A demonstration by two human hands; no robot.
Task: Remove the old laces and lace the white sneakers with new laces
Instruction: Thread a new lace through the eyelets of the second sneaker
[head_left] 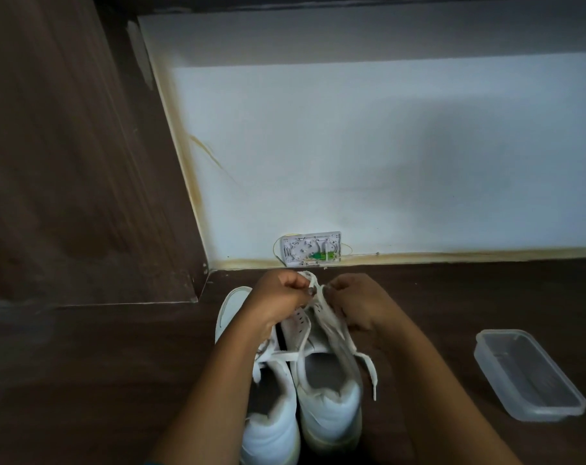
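Observation:
Two white sneakers stand side by side on the dark wooden floor, heels toward me: the left sneaker (268, 427) and the right sneaker (328, 407). A white lace (368, 367) runs through the right sneaker's eyelets and trails loose over its right side. My left hand (278, 298) and my right hand (355, 302) are both closed on the lace near the toe end of the right sneaker. Another lace end (275, 357) lies across the left sneaker's opening. The toe of the right sneaker is hidden behind my hands.
A clear plastic container (529, 377) sits on the floor to the right. A white wall (385, 162) rises just beyond the shoes, with an open cable box (310, 248) at its base. A dark wooden panel (67, 162) stands on the left.

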